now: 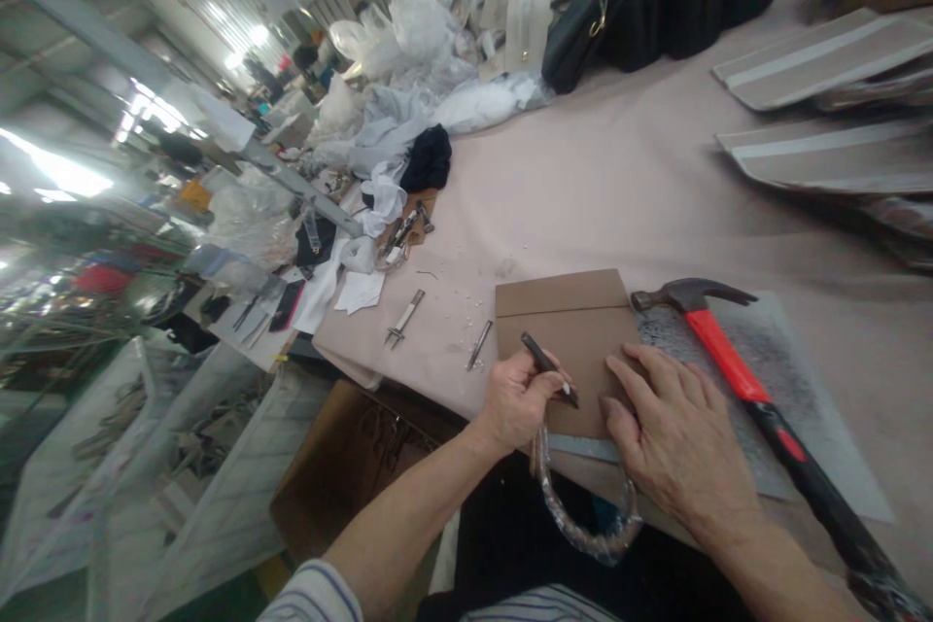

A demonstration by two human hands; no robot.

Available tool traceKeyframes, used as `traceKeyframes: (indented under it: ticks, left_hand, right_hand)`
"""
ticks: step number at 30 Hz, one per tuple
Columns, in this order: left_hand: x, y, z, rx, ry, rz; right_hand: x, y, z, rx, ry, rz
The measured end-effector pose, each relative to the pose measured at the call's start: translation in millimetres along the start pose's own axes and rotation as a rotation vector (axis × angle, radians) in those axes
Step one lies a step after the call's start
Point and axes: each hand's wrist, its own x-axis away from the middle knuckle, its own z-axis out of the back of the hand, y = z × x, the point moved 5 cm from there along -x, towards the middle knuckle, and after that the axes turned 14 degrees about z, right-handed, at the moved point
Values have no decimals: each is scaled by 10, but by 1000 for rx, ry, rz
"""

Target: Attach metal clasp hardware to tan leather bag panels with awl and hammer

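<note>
My left hand [519, 398] is closed around a dark pen-like tool [548, 368], its tip resting on the near edge of a brown flat bag panel [565, 326]. My right hand [674, 432] lies flat with fingers spread, pressing on the panel's near right corner. A plastic-wrapped handle loop [575, 520] hangs from the panel below the table edge, between my two hands. The panel rests partly on a grey speckled slab [783, 379].
A hammer [743, 379] with a red and black handle lies on the slab right of my right hand. Small metal tools [404, 318] and another [479, 346] lie left of the panel. Black handbags [656, 0], white cloth and plastic crowd the far end. Flat beige pieces [823, 58] are stacked far right. An open cardboard box [350, 457] sits below the table edge.
</note>
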Motion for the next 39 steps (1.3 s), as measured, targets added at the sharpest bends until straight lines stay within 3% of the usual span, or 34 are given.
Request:
traceKeyframes:
  ticks: [6,11,19,26,31,39]
  left_hand:
    - [80,174,-30,-227,46,-210]
    - [42,173,-26,-187,44,-149]
    - [87,198,-38,-287,67,-234]
    - [-2,161,-13,-261,-7,-79]
    - [21,103,11,-83,-27,-98]
    - [0,17,38,-22,17,-100]
  right_hand:
    - [-10,9,-15,-2,6,-4]
    - [-33,2,-16,-11,8,-8]
    - [-24,9,-12,-32,12,-23]
    - [-21,3,-4,-23,13,-22]
    - [-18,11,-4,-25,11,-13]
    - [-8,12,1,-2,13,-6]
